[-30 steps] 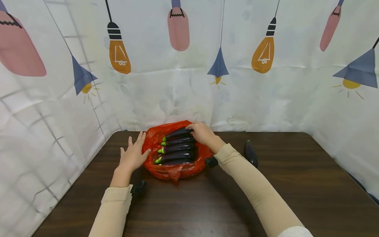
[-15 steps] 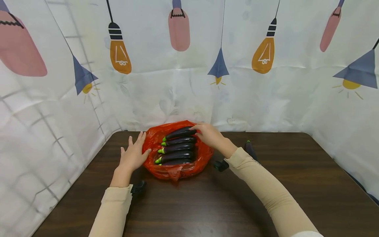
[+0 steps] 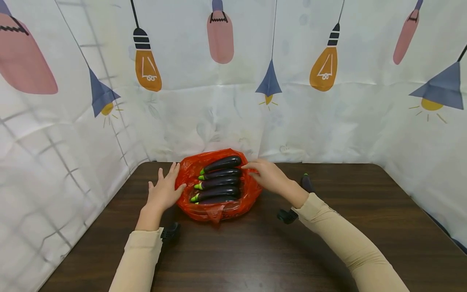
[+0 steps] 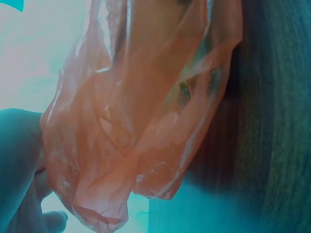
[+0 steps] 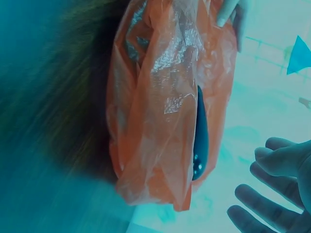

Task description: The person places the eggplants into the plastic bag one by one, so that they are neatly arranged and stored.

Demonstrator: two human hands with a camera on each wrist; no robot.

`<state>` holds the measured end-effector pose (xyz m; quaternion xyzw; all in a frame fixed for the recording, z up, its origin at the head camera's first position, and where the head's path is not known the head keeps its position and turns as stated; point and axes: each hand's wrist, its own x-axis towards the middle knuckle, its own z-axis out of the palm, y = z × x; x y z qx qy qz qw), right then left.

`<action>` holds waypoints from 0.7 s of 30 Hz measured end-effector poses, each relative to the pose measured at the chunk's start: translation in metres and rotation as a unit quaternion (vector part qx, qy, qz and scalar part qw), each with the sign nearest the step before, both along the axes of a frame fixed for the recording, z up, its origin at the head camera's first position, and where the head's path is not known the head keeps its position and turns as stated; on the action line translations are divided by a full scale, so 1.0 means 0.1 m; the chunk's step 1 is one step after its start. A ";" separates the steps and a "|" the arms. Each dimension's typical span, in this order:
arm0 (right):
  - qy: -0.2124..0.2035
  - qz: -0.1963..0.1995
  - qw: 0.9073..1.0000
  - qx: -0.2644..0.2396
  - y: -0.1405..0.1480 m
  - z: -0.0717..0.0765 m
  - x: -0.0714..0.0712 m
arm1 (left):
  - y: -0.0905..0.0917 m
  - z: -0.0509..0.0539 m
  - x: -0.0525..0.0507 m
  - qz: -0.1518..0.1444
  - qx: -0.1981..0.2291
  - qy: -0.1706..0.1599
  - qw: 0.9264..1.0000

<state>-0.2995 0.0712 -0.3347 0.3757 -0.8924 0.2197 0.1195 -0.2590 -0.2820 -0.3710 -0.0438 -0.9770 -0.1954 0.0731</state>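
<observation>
A red plastic bag (image 3: 251,194) lies spread on the table with several dark eggplants (image 3: 219,181) side by side inside, their green stem ends pointing left. My left hand (image 3: 165,194) rests against the bag's left rim with fingers spread. Over the bag's right edge hovers my right hand (image 3: 268,176), its fingers loosely bent and holding nothing. In the right wrist view the right hand (image 5: 277,189) is apart from the bag (image 5: 155,107), and one eggplant (image 5: 200,141) shows at the opening. The left wrist view has the bag's (image 4: 136,121) crumpled side near the left hand (image 4: 19,165).
A single eggplant (image 3: 307,183) lies on the dark wooden table (image 3: 233,259) to the right, partly hidden behind the right forearm. A white patterned cloth (image 3: 233,113) hangs behind the table and along both sides.
My right hand has let go of the topmost eggplant in the bag and drawn back to the right. That eggplant now lies fully in view. The left hand stays put.
</observation>
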 end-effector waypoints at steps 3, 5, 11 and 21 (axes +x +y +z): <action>0.017 0.003 1.000 -0.015 0.08 -0.02 0.05 | -0.01 0.00 0.00 -0.001 -0.001 0.001 1.000; 0.025 0.004 0.999 -0.025 0.13 -0.03 0.07 | -0.01 0.00 0.01 -0.001 -0.002 0.001 1.000; 0.027 0.007 0.999 -0.044 0.26 -0.05 0.13 | -0.01 -0.01 0.01 0.002 -0.003 -0.003 1.000; 0.046 0.010 0.997 -0.055 0.57 -0.05 0.26 | 0.01 0.00 0.00 0.001 -0.003 0.001 1.000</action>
